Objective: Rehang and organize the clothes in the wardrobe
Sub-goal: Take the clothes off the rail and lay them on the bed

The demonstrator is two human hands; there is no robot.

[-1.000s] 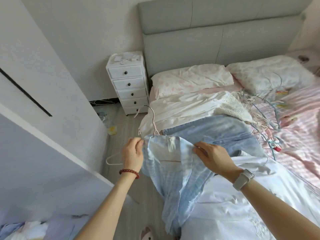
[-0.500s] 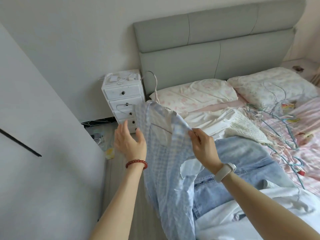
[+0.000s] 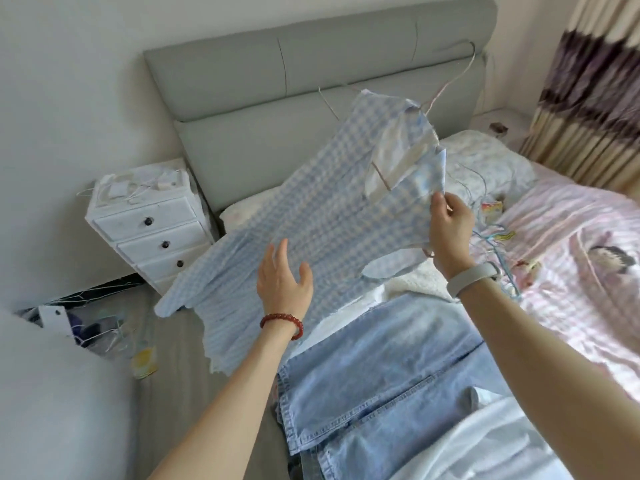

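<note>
Right hand (image 3: 448,230) grip pinching checked shirt (image 3: 322,216) near collar, hanger (image 3: 446,83) seemingly inside. Left hand (image 3: 282,282) grip wide, fingers spread below cloth. Jeans (image 3: 381,368) on bed (image 3: 571,244).

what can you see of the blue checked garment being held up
The blue checked garment is thin, light blue-and-white gingham with a pale lining at the neck. It sits on a thin wire hanger, swung up above the bed. The right hand pinches its edge near the collar; the open left hand is at its lower part.
</note>
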